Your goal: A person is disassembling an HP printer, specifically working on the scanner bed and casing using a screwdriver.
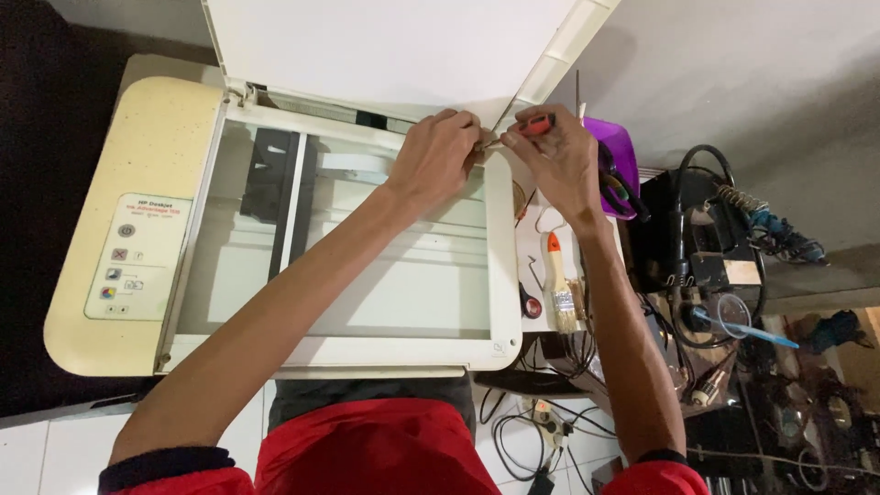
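— Why are both of your hands crowded into that one corner?

— My right hand (561, 158) is closed around a small screwdriver with a red-orange handle (534, 125), and its tip points left at the far right corner of the yellowed cream flatbed printer-scanner (137, 137). My left hand (438, 154) is curled tight right against that tip, fingers pinched on something there. It is too small and too covered for me to say what.

— So the left steadies what the right works on?

— That is my reading. The two hands touch almost knuckle to knuckle, so the tool stays on its spot by the hinge.

— And the lid?

— The white scanner lid (385, 50) stands raised behind my hands, which leaves the glass plate (367, 266) and that corner bare.

— What lies past the printer?

— Just to my right, a pale-bristled brush with an orange-and-white handle (557, 284) rests on the white bench (533, 243), within easy reach. Beyond it a purple plastic tray (616, 147) holds scissors. Farther right sits a dark soldering station with coiled cables (710, 247).
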